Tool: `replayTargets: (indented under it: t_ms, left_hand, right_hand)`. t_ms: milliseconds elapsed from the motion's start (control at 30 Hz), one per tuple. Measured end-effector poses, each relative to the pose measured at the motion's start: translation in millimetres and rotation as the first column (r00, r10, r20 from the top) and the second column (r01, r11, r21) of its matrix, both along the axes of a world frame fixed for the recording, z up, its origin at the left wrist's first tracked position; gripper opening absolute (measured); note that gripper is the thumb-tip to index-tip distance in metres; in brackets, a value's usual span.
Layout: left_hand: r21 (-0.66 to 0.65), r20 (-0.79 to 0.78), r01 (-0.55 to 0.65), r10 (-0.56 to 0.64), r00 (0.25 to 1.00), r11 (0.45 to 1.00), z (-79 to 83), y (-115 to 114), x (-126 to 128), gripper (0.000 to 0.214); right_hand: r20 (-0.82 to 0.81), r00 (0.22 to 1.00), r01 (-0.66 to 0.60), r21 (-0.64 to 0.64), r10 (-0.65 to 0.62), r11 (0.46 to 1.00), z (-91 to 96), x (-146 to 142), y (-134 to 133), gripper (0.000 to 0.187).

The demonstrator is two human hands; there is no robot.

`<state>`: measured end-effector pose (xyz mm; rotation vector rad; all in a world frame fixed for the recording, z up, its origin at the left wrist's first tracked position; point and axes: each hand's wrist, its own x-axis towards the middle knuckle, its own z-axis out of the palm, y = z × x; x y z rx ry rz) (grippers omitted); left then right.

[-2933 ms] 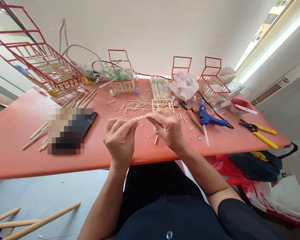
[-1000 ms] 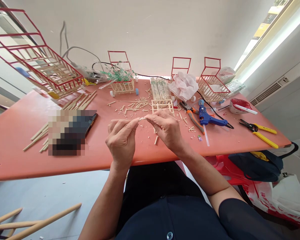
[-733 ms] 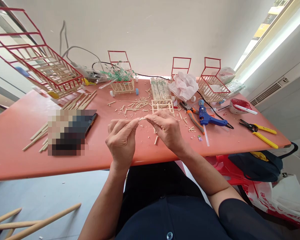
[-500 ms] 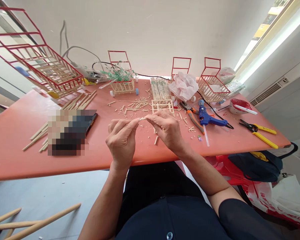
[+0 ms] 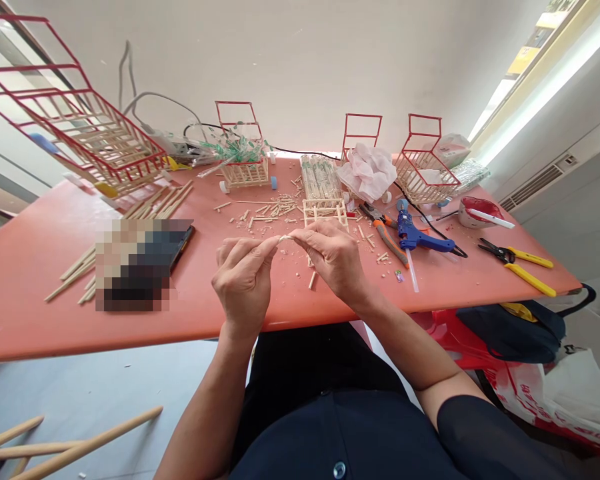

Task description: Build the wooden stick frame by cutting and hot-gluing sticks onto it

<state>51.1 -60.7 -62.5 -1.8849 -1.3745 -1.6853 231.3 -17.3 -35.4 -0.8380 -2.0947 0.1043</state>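
Between the fingertips of both hands is a small pale piece (image 5: 285, 237), mostly covered, that looks like a bit of wooden stick. My left hand (image 5: 244, 277) pinches its left end, and my right hand (image 5: 333, 257) pinches the other. Just behind the right hand stands a small frame of glued wooden sticks (image 5: 325, 211), partly hidden by the fingers. A short stick (image 5: 313, 281) lies on the orange table (image 5: 205, 303) below the hands. Cut stick pieces (image 5: 275, 210) are scattered beyond them.
Miniature stick carts with red handles stand at the back, including a large one (image 5: 105, 133) at left. Right of my hands lie orange-handled pliers (image 5: 393, 243), a blue glue gun (image 5: 420, 239), yellow-handled wire strippers (image 5: 527, 267) and a red bowl (image 5: 480, 215). Long sticks (image 5: 75, 270) and a phone (image 5: 183, 247) are left.
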Motion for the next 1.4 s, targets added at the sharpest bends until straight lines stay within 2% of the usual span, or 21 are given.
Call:
replayTargets:
  t_ms: [767,1400]
  left_hand:
    - [-0.014,0.029,0.001,-0.001,1.0,1.0,1.0,-0.6,1.1,0.016]
    - [-0.056,0.053,-0.023,0.026,0.998,0.998,1.7,-1.6,1.9,0.019]
  right_hand:
    - [0.02,0.999,0.026,-0.015,-0.025,1.0,1.0,-1.1,-1.8,0.027]
    - [0.046,0.998,0.041,-0.096,-0.037,0.995,6.1,-1.4,-4.1,0.024]
